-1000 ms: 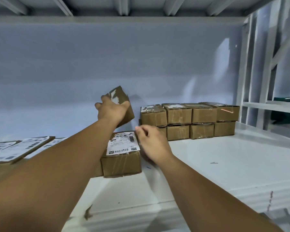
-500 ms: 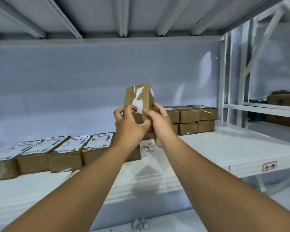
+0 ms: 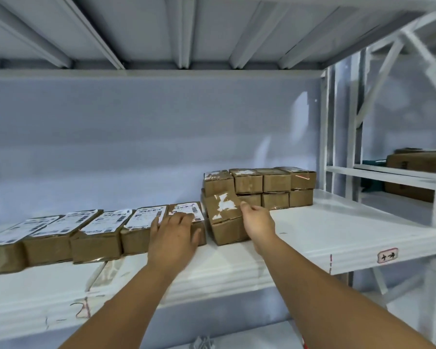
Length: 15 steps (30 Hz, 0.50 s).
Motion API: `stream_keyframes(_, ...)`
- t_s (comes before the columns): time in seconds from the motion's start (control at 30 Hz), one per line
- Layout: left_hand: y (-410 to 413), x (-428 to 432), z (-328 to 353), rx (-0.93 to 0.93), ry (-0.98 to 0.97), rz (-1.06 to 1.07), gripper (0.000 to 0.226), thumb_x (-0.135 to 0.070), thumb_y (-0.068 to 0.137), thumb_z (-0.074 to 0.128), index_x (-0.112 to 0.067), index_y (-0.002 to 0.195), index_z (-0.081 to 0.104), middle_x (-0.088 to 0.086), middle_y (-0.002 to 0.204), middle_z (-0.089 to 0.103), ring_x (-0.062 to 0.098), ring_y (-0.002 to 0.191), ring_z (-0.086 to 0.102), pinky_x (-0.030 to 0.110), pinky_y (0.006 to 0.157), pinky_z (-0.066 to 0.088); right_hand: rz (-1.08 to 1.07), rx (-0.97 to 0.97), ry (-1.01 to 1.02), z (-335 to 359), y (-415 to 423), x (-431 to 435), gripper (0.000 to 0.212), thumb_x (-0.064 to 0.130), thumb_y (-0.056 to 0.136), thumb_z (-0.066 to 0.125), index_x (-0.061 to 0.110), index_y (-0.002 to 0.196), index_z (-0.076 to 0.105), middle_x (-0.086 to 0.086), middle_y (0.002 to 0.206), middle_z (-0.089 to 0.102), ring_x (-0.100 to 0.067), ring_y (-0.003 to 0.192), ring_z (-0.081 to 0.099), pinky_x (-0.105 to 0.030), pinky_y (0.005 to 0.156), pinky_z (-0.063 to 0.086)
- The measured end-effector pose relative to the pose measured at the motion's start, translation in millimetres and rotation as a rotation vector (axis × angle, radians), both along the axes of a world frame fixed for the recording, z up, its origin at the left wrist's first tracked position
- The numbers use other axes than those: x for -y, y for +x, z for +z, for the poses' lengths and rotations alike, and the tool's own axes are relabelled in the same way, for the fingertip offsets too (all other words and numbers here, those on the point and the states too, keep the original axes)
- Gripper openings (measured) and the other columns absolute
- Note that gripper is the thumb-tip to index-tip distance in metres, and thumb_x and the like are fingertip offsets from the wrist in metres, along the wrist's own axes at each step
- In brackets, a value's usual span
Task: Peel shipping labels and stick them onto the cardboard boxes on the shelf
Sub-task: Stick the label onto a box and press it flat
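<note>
A white metal shelf [image 3: 325, 227] stands before a pale grey wall. A row of labelled boxes [image 3: 96, 235] runs along its left part. The left hand [image 3: 173, 235] rests flat, fingers spread, on the rightmost labelled box [image 3: 184, 209]. Just beside it a tilted unlabelled box [image 3: 224, 217] sits on the shelf. The right hand [image 3: 258, 221] touches its right edge, fingers loosely curled; I cannot tell whether it grips. Stacked plain boxes [image 3: 275, 185] stand behind.
</note>
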State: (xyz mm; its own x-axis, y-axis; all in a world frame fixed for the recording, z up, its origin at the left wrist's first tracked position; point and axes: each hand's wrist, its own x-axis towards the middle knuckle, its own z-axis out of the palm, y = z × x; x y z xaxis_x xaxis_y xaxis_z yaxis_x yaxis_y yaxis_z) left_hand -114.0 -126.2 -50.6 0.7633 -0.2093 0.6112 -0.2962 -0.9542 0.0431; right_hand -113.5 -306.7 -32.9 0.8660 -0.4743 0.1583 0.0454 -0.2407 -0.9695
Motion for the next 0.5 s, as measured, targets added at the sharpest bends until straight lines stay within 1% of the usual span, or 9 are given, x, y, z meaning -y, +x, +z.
stream_keyframes(0.07, 2, 0, -2, 0.006, 0.005, -0.002, 0.042, -0.044, 0.094, 0.040, -0.031, 0.134, 0.041, -0.009, 0.138, 0.043, 0.016, 0.130, 0.036, 0.040, 0.115, 0.012, -0.034, -0.006, -0.085, -3, 2, -4, 0.044, 0.047, 0.097, 0.040, 0.009, 0.103, 0.062, -0.005, 0.093, 0.057, -0.028, 0.100, 0.056, -0.034, 0.085, 0.043)
stream_keyframes(0.1, 2, 0, -1, 0.011, 0.016, -0.002, 0.043, -0.044, 0.094, 0.040, -0.030, 0.134, 0.040, -0.008, 0.138, 0.043, 0.016, 0.129, 0.036, 0.040, 0.114, 0.013, -0.036, -0.013, -0.134, -5, 2, -7, 0.049, 0.050, 0.097, 0.039, 0.008, 0.104, 0.062, -0.006, 0.094, 0.057, -0.027, 0.099, 0.056, -0.032, 0.081, 0.042)
stream_keyframes(0.17, 3, 0, -1, 0.008, 0.023, 0.003, 0.043, -0.044, 0.094, 0.039, -0.029, 0.134, 0.039, -0.007, 0.137, 0.042, 0.017, 0.129, 0.035, 0.039, 0.114, 0.015, -0.037, -0.024, -0.227, -9, 4, -12, 0.057, 0.056, 0.095, 0.037, 0.008, 0.115, 0.061, -0.009, 0.106, 0.062, -0.027, 0.102, 0.056, -0.031, 0.080, 0.040)
stream_keyframes(0.2, 3, 0, -1, 0.008, 0.020, 0.000, 0.043, -0.045, 0.094, 0.040, -0.028, 0.134, 0.039, -0.006, 0.137, 0.041, 0.017, 0.129, 0.035, 0.039, 0.113, 0.015, -0.035, -0.024, -0.258, -10, 4, -14, 0.059, 0.057, 0.094, 0.036, 0.009, 0.119, 0.060, -0.010, 0.112, 0.063, -0.028, 0.106, 0.056, -0.031, 0.081, 0.041)
stream_keyframes(0.27, 3, -1, -2, 0.004, 0.010, -0.011, 0.044, -0.045, 0.093, 0.041, -0.028, 0.133, 0.039, -0.006, 0.137, 0.041, 0.017, 0.128, 0.034, 0.039, 0.112, 0.015, -0.029, -0.025, -0.291, -11, 4, -14, 0.061, 0.059, 0.095, 0.032, 0.011, 0.119, 0.061, -0.011, 0.117, 0.063, -0.028, 0.109, 0.055, -0.034, 0.086, 0.043)
stream_keyframes(0.33, 4, -1, -4, 0.004, 0.003, -0.022, 0.044, -0.045, 0.093, 0.042, -0.028, 0.133, 0.040, -0.005, 0.136, 0.041, 0.018, 0.128, 0.035, 0.039, 0.111, 0.015, -0.011, 0.002, -0.296, -12, 0, -14, 0.062, 0.060, 0.094, 0.031, 0.014, 0.128, 0.055, -0.009, 0.127, 0.059, -0.028, 0.117, 0.052, -0.035, 0.093, 0.040)
stream_keyframes(0.4, 4, -1, -5, 0.011, -0.005, -0.024, 0.044, -0.044, 0.092, 0.043, -0.027, 0.133, 0.041, -0.005, 0.136, 0.042, 0.018, 0.127, 0.035, 0.038, 0.111, 0.015, 0.003, 0.046, -0.287, -13, -3, -15, 0.063, 0.061, 0.093, 0.036, 0.019, 0.139, 0.045, -0.005, 0.138, 0.051, -0.025, 0.127, 0.046, -0.035, 0.100, 0.036)
stream_keyframes(0.43, 4, -2, -5, 0.013, -0.011, -0.023, 0.044, -0.043, 0.093, 0.043, -0.027, 0.133, 0.042, -0.005, 0.136, 0.043, 0.018, 0.127, 0.036, 0.038, 0.111, 0.016, 0.004, 0.058, -0.286, -14, -3, -15, 0.063, 0.061, 0.092, 0.039, 0.021, 0.141, 0.042, -0.004, 0.140, 0.049, -0.024, 0.128, 0.045, -0.035, 0.102, 0.036)
stream_keyframes(0.5, 4, -2, -6, 0.018, -0.015, -0.024, 0.043, -0.042, 0.093, 0.042, -0.027, 0.133, 0.042, -0.005, 0.136, 0.043, 0.018, 0.127, 0.036, 0.038, 0.110, 0.016, -0.005, 0.079, -0.309, -15, -3, -16, 0.057, 0.058, 0.090, 0.047, 0.024, 0.136, 0.046, -0.004, 0.137, 0.049, -0.021, 0.124, 0.046, -0.034, 0.099, 0.038)
